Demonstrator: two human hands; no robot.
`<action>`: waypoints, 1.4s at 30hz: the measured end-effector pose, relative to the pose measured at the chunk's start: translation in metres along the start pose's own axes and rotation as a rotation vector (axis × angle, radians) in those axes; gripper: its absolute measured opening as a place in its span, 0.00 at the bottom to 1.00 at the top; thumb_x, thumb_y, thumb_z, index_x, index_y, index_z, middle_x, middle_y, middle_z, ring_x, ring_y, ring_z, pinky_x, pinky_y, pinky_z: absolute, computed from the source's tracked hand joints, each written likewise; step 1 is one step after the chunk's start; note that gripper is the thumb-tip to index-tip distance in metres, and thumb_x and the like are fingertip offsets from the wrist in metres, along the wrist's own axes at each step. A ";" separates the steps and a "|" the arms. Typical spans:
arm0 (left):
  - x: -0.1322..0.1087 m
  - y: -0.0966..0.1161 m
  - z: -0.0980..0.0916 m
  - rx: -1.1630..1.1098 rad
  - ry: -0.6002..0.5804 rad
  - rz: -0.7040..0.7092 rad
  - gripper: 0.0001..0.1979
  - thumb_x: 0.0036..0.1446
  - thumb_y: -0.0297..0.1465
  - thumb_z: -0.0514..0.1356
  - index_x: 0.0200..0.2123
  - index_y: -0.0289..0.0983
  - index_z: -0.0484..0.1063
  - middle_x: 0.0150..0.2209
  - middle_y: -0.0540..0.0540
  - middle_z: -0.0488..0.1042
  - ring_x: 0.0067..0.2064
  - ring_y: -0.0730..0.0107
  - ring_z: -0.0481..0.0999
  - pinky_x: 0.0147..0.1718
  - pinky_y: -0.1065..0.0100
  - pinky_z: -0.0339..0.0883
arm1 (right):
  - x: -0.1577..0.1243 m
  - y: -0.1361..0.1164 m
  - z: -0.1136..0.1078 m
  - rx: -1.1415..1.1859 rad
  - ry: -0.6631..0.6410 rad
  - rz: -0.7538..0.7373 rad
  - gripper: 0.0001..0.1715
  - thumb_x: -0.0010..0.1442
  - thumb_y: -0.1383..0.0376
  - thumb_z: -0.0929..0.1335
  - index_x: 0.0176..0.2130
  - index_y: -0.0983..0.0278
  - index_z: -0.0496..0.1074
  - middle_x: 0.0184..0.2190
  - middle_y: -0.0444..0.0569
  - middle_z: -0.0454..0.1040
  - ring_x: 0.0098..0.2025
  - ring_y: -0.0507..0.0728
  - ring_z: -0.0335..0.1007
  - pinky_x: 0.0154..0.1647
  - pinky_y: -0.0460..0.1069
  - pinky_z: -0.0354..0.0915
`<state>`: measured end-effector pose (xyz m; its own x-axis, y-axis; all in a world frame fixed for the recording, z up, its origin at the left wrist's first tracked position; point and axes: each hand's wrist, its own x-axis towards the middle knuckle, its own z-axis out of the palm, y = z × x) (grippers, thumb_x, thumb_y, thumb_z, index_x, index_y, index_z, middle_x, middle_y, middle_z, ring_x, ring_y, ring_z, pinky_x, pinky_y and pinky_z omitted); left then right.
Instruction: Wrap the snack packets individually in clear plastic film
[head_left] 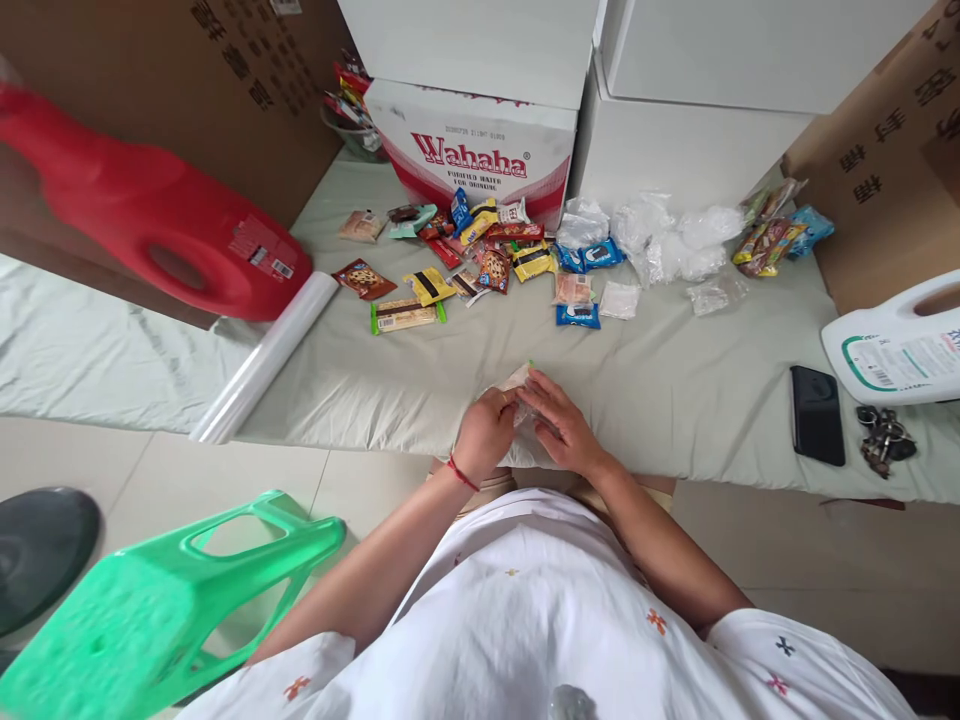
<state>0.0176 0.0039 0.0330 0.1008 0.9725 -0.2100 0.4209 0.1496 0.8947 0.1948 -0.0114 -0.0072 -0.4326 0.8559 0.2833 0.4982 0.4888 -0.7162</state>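
Near the front edge of the cloth-covered table, a pale snack packet [516,379] with a green tip lies between my hands, with clear plastic around its lower part. My left hand [484,434], a red string at its wrist, is closed and pinches the packet from the left. From the right, my right hand [564,424] grips it, fingers laid along the plastic and thumb bent below. Both hands partly hide the packet. Beyond them is a loose pile of wrapped snacks, including a green-ended bar [408,316], a yellow packet [429,286] and a blue packet [577,316].
Crumpled clear bags [667,240] lie at the back, before white boxes [690,150] and a Wahaha carton [472,150]. A plastic roll [266,357] and red jug [165,215] are left; a phone [817,415], keys [886,438] and white jug [900,345] right. A green stool [150,590] stands below.
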 end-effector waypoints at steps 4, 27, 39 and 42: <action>0.008 -0.002 0.003 0.202 0.033 0.070 0.21 0.59 0.27 0.52 0.47 0.40 0.83 0.43 0.42 0.80 0.47 0.59 0.79 0.50 0.60 0.71 | -0.003 -0.001 0.015 -0.149 0.144 0.018 0.28 0.71 0.69 0.60 0.67 0.65 0.66 0.72 0.60 0.58 0.74 0.62 0.53 0.71 0.63 0.61; 0.010 -0.015 0.020 0.774 0.130 0.267 0.26 0.72 0.41 0.47 0.65 0.36 0.68 0.64 0.32 0.72 0.65 0.44 0.69 0.62 0.47 0.57 | -0.005 -0.005 0.010 -0.232 0.193 0.102 0.26 0.65 0.76 0.62 0.54 0.59 0.80 0.60 0.50 0.76 0.59 0.62 0.67 0.62 0.60 0.69; 0.017 -0.016 0.008 0.910 0.000 0.332 0.31 0.65 0.45 0.58 0.66 0.37 0.65 0.60 0.33 0.70 0.60 0.43 0.66 0.58 0.47 0.58 | 0.015 0.006 -0.015 -0.279 0.010 -0.124 0.28 0.74 0.64 0.60 0.69 0.59 0.65 0.67 0.51 0.69 0.71 0.61 0.59 0.72 0.64 0.58; 0.019 -0.017 0.007 0.889 -0.029 0.327 0.35 0.56 0.43 0.66 0.64 0.34 0.66 0.60 0.32 0.69 0.60 0.42 0.65 0.58 0.48 0.59 | 0.021 0.014 -0.016 -0.372 -0.194 -0.196 0.34 0.75 0.59 0.60 0.75 0.61 0.53 0.73 0.52 0.59 0.75 0.62 0.50 0.76 0.66 0.51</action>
<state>0.0180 0.0183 0.0109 0.3528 0.9354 -0.0225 0.8991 -0.3322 0.2851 0.2053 0.0161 -0.0013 -0.6606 0.7112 0.2405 0.6134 0.6960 -0.3732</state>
